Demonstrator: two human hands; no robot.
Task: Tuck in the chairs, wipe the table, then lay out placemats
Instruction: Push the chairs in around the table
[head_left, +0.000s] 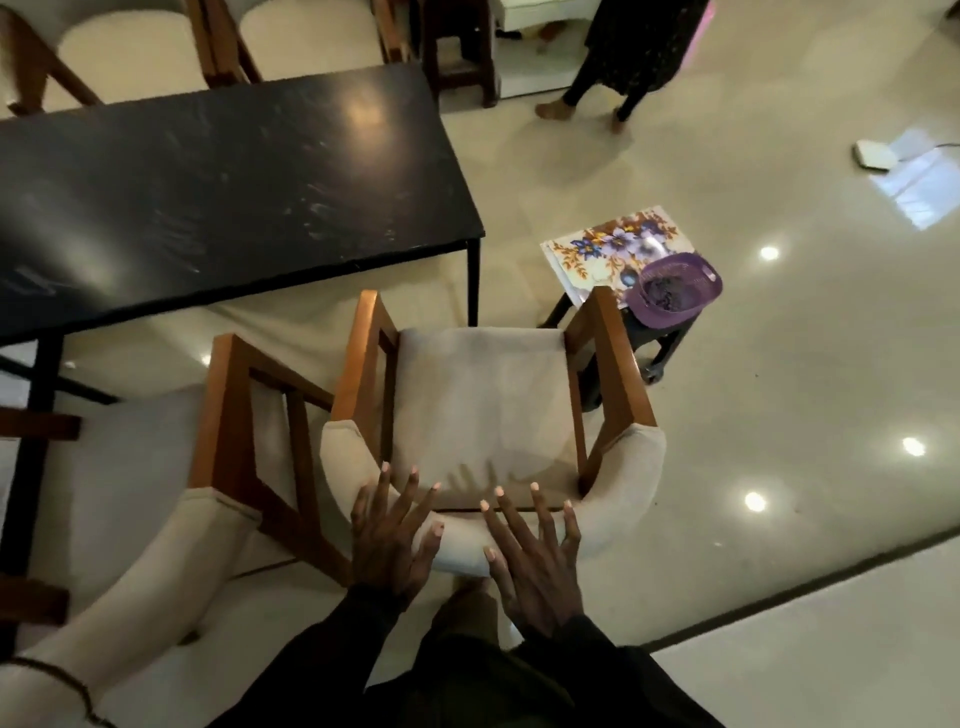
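The left hand (389, 545) and right hand (537, 566) spread straight, open fingers over the curved backrest of the cream armchair (483, 395), clasping nothing. The armchair stands off the near right corner of the black table (234, 182), not yet tucked in. The streaked tabletop probably still needs wiping. The floral placemats (608, 244) wait on a stool (670, 343) beyond.

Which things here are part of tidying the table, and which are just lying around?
Job: chair, neighbouring chair, table, placemats.
Lying about: stool, purple basket with unclear contents, white gadget on floor.
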